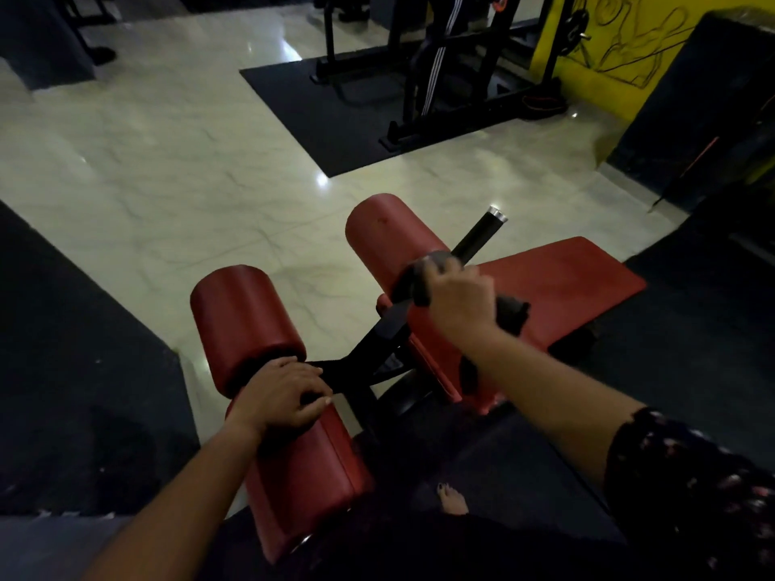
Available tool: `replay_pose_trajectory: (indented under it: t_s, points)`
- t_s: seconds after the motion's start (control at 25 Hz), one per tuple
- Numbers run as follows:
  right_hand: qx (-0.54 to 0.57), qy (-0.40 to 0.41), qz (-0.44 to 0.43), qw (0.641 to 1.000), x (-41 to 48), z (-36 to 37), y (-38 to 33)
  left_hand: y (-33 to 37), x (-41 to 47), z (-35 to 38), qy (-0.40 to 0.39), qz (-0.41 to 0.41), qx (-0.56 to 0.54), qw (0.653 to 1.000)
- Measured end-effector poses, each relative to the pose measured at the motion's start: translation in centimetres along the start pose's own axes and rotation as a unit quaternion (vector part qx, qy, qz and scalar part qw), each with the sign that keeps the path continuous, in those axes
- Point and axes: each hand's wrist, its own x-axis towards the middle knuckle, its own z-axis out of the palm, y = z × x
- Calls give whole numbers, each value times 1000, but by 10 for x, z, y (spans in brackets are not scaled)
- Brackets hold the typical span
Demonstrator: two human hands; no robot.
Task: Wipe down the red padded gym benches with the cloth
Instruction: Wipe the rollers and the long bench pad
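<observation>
A red padded bench [562, 283] lies low at the centre right, with red roller pads on a black frame [377, 354]. My right hand [459, 301] grips a dark grey cloth [413, 280] and presses it on the near end of the far roller pad [377, 232]. One corner of the cloth hangs down to the right of my wrist. My left hand [285, 392] rests with its fingers spread over the gap between the left roller pad [243, 320] and the near roller pad [302, 471].
A black handle with a chrome cap [482, 232] sticks up beyond my right hand. Pale glossy tile floor [167, 174] surrounds black rubber mats. A black machine frame [440, 77] and a person's legs stand at the back. A bare foot [453, 499] shows below.
</observation>
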Motion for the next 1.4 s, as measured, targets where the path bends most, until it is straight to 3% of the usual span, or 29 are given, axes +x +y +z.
replay_pose_trajectory:
  t_s: [0.12,0.2,0.24,0.32,0.4,0.48,0.56,0.72,0.84,0.96,1.0,1.08,1.12,1.16,1.28,1.4]
  points:
    - [-132,-44,-149,979,-11,13,-59,6,0,0,8,-70,12,997]
    - [-185,-48,-200,961,-23,41,-85,12,-4,-5,18,-139,2,990]
    - [-214,-97,-179,955,-33,49,-90,15,-6,-8,13,-169,1,986]
    - [-160,-167,-106,967,-55,63,-91,22,-9,-13,-21,-204,11,979]
    - [-125,-219,-113,961,-75,90,-86,36,-12,-15,-58,-258,15,964]
    - [-176,-122,-160,964,-85,83,-73,56,-14,-11,-71,-334,8,940]
    - [-168,-36,-138,975,-108,71,-60,71,-18,-2,-57,-357,28,932]
    - [-150,111,-139,973,-160,85,-23,72,-21,-1,-50,-342,41,937]
    - [-45,228,-97,968,-190,82,10,73,-22,-4,-61,-335,52,939]
    - [161,209,62,962,-216,79,30,75,-16,-9,-91,-306,86,944]
    - [258,209,162,929,-216,75,35,76,-9,-10,-95,-286,94,949]
    - [402,211,328,829,-201,67,45,87,8,-9,-82,-231,91,965]
    - [451,193,361,793,-190,63,46,95,19,-8,-76,-203,82,973]
    - [472,176,355,787,-184,62,42,104,30,-7,-70,-174,69,980]
    - [458,163,260,834,-196,72,12,137,67,-1,-29,-96,7,995]
    - [393,157,207,882,-213,84,-2,158,102,7,-1,-73,-51,996]
